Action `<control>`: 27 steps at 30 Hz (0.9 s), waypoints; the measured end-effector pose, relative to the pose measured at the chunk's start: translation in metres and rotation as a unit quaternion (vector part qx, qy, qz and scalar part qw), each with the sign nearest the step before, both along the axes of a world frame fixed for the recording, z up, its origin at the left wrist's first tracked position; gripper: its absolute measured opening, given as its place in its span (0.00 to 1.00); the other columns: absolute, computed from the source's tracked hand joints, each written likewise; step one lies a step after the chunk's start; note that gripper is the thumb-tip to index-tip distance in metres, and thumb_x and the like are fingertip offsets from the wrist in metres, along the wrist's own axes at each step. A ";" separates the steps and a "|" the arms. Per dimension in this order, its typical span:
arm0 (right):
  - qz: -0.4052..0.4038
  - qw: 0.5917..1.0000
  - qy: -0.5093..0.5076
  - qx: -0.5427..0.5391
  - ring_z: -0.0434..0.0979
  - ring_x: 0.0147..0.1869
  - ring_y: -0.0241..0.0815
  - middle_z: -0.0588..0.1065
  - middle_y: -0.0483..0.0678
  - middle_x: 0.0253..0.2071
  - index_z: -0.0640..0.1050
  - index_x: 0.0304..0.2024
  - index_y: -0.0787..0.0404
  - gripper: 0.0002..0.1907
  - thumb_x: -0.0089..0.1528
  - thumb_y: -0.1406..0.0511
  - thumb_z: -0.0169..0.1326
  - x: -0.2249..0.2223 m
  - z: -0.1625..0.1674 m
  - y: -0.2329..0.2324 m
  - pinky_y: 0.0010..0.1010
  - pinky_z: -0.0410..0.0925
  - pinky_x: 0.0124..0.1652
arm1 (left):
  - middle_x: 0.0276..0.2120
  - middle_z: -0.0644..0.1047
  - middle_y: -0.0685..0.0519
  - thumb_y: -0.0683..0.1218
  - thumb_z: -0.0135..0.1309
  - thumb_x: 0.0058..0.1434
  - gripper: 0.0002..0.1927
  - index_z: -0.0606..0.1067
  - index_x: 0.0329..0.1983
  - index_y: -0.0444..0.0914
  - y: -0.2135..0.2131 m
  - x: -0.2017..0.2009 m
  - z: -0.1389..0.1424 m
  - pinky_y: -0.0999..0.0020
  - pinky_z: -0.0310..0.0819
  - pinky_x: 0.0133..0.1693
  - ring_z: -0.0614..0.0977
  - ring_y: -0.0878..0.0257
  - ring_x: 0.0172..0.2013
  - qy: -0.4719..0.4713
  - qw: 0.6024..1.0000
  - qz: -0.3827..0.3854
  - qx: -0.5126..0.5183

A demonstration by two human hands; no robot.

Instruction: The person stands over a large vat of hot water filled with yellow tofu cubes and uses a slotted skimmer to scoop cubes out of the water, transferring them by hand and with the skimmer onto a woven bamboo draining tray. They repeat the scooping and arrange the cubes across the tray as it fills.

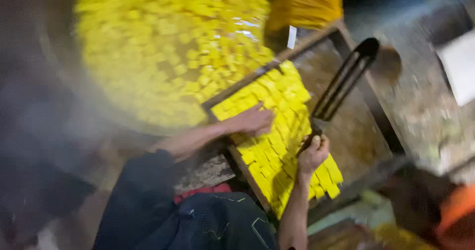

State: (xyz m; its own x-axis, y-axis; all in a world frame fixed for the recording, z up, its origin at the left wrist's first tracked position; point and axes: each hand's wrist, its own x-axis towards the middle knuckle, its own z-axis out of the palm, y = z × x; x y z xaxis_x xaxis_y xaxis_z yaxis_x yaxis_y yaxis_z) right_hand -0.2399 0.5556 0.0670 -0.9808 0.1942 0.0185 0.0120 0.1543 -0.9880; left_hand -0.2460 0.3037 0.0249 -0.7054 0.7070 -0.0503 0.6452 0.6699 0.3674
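Observation:
A wooden tray [346,131] tilts over the rim of a big round pan [54,62] full of yellow cubes [168,47]. More yellow cubes [277,146] lie in rows on the tray's near side. My left hand [252,121] rests flat on those cubes near the tray's upper edge. My right hand [314,153] grips the handle of a long dark scraper [346,79], whose blade stands above the bare part of the tray. The picture is blurred by motion.
A yellow cloth bundle [307,5] sits beyond the tray. A rough stone-like surface [420,106] runs to the right, with a white sheet [460,67] at its edge. An orange thing [455,208] shows at the lower right. My dark clothing fills the lower middle.

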 end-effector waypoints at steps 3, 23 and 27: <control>0.046 0.991 -0.115 -0.052 0.69 0.22 0.34 0.72 0.45 0.24 0.72 0.35 0.60 0.17 0.72 0.55 0.47 0.030 -0.023 -0.100 0.26 0.64 0.23 | 0.56 0.78 0.44 0.53 0.58 0.59 0.19 0.79 0.52 0.43 -0.103 0.124 -0.010 0.48 0.67 0.62 0.75 0.46 0.60 0.067 0.914 0.305 0.259; 0.356 0.728 -0.317 0.492 0.77 0.53 0.69 0.78 0.68 0.45 0.75 0.55 0.62 0.29 0.67 0.47 0.43 0.110 -0.147 -0.373 0.55 0.69 0.50 | 0.74 0.56 0.36 0.60 0.57 0.63 0.37 0.65 0.66 0.33 -0.325 0.301 -0.043 0.45 0.45 0.72 0.54 0.46 0.74 -0.079 0.724 0.685 0.018; 0.341 0.781 -0.249 0.460 0.81 0.46 0.65 0.78 0.64 0.41 0.74 0.50 0.65 0.25 0.72 0.49 0.43 0.079 -0.163 -0.447 0.54 0.72 0.42 | 0.77 0.51 0.40 0.63 0.50 0.65 0.39 0.61 0.71 0.34 -0.331 0.308 -0.056 0.47 0.41 0.73 0.50 0.49 0.76 -0.098 0.732 0.675 0.000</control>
State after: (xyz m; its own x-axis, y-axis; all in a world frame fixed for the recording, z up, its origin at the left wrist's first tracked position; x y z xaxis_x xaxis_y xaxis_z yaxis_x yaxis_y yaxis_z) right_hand -0.1614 0.1090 -0.0965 -0.7803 -0.2468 -0.5746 -0.0353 0.9348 -0.3535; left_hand 0.0619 -0.0278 -0.0307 -0.7405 -0.6262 -0.2441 -0.6684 0.6482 0.3647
